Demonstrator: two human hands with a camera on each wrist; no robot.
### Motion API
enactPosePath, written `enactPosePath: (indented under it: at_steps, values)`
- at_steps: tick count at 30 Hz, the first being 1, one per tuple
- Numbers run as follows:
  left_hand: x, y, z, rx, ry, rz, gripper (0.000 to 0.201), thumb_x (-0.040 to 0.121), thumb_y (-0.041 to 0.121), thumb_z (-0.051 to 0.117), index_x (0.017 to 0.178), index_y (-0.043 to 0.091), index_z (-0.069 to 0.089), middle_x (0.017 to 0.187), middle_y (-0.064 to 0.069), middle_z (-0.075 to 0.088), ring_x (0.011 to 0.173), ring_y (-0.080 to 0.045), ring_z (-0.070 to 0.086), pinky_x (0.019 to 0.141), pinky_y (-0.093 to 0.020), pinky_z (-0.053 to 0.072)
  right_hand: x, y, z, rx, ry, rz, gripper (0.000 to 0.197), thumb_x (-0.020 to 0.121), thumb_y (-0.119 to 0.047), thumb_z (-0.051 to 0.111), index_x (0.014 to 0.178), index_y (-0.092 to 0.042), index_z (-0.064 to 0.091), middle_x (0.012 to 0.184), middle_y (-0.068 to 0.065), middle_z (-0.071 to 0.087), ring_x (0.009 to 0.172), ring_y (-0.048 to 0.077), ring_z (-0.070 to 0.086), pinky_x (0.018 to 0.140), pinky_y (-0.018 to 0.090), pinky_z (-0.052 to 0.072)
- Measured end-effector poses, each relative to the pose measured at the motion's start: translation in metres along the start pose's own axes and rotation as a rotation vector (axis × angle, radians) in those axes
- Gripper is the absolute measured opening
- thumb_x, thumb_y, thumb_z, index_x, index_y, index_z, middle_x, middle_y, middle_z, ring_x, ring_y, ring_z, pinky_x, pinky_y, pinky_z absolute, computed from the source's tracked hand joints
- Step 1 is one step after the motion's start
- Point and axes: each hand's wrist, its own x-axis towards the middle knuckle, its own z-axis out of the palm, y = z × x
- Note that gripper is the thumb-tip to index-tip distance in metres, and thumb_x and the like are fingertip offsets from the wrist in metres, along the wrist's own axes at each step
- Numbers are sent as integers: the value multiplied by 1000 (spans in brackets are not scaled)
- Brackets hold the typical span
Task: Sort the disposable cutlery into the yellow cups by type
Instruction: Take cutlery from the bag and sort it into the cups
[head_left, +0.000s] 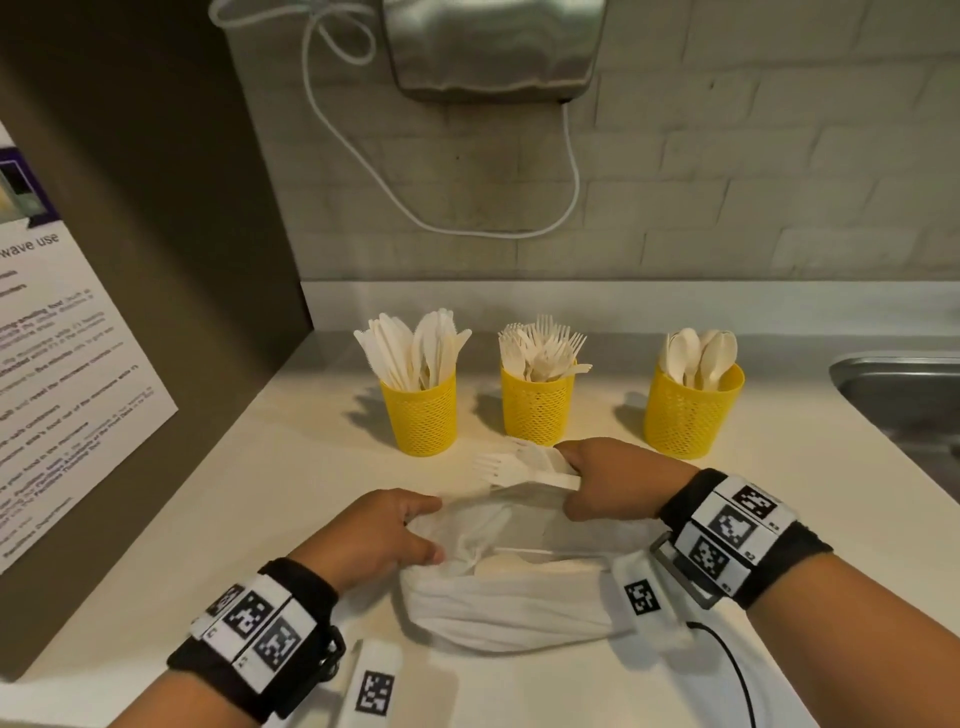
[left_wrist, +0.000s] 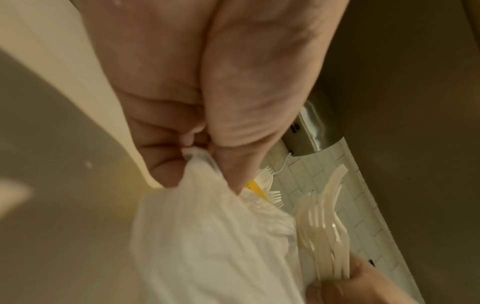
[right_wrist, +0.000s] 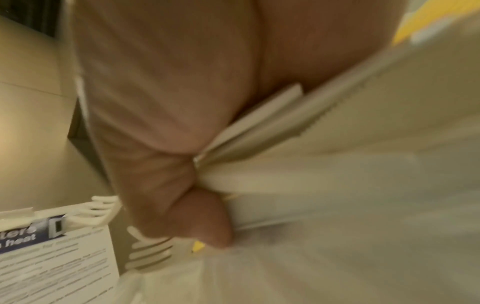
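Note:
Three yellow mesh cups stand in a row on the counter: the left cup (head_left: 420, 415) holds knives, the middle cup (head_left: 537, 408) holds forks, the right cup (head_left: 691, 413) holds spoons. A white plastic bag (head_left: 519, 597) with more cutlery lies in front of them. My left hand (head_left: 384, 530) pinches the bag's rim (left_wrist: 200, 164) at its left side. My right hand (head_left: 608, 480) grips a bundle of white forks (head_left: 511, 470) just above the bag's mouth, tines pointing left. The fork handles (right_wrist: 259, 123) show in the right wrist view, the tines (left_wrist: 319, 232) in the left wrist view.
A steel sink (head_left: 904, 395) lies at the right edge of the counter. A brown panel with a printed notice (head_left: 67, 384) walls the left side. A metal dispenser (head_left: 493, 47) with a white cable hangs on the tiled wall above the cups.

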Motion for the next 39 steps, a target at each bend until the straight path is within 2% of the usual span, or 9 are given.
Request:
enactPosePath:
  at_steps: [5, 10, 13, 18, 23, 27, 30, 34, 39]
  values:
    - [7, -6, -6, 120, 45, -37, 71, 69, 12, 78, 134, 14, 50, 133, 3, 54, 114, -11, 54, 93, -17, 40, 0, 10, -3, 148, 154, 28, 38, 73, -14, 66, 108, -19, 54, 94, -2, 62, 83, 18, 57, 62, 19, 42]
    - [6, -4, 1, 343, 8, -36, 74, 74, 18, 73, 140, 18, 40, 137, 4, 43, 123, -13, 46, 98, -17, 34, 5, 14, -9, 465, 382, 20, 41, 67, -4, 67, 102, -21, 53, 77, -4, 60, 71, 15, 57, 62, 25, 45]
    - [5, 0, 6, 383, -17, -33, 69, 75, 17, 71, 138, 17, 42, 131, 2, 45, 118, -14, 48, 92, -15, 35, 3, 12, -11, 845, 491, -65, 32, 68, -1, 69, 94, -16, 57, 75, -1, 63, 75, 17, 60, 71, 33, 51]
    - [8, 7, 10, 345, 17, -22, 55, 76, 11, 69, 128, 13, 53, 113, 2, 49, 107, -16, 53, 81, -15, 35, 5, 1, 6, 1052, 583, -161, 19, 78, 0, 67, 86, -13, 57, 68, -4, 57, 61, 2, 58, 59, 16, 48]
    - [11, 1, 9, 337, 31, -46, 68, 77, 19, 70, 139, 17, 41, 137, -4, 43, 126, -18, 45, 97, -18, 33, 8, 10, 47, 1032, 433, -66, 31, 78, 4, 65, 92, -22, 56, 75, -4, 62, 72, 11, 60, 61, 16, 48]
    - [13, -3, 5, 341, 28, -73, 72, 74, 25, 72, 139, 18, 41, 137, -2, 43, 126, -18, 45, 104, -24, 35, 6, 18, 50, 1015, 312, 26, 32, 76, 2, 64, 94, -24, 56, 83, 6, 62, 80, 20, 61, 77, 34, 53]
    - [14, 6, -2, 319, 113, -15, 70, 72, 35, 73, 134, 21, 47, 134, -1, 41, 124, -20, 46, 105, -30, 38, 8, 18, 39, 1210, 320, 66, 20, 81, 4, 58, 96, -9, 55, 71, 9, 55, 64, 22, 57, 61, 30, 52]
    - [11, 55, -13, 117, 276, 197, 52, 83, 26, 68, 131, 25, 49, 124, 7, 52, 100, -14, 56, 81, -24, 45, 12, 9, 19, 1347, 222, -37, 24, 70, -4, 58, 94, -6, 55, 62, 8, 54, 50, 20, 52, 51, 31, 46]
    - [21, 106, -4, -484, 32, 307, 46, 86, 5, 60, 116, 37, 47, 88, 3, 65, 67, -12, 56, 58, -23, 42, 16, -10, 15, 1447, 16, -125, 19, 69, -3, 52, 87, -6, 53, 60, 9, 55, 43, 19, 49, 46, 25, 44]
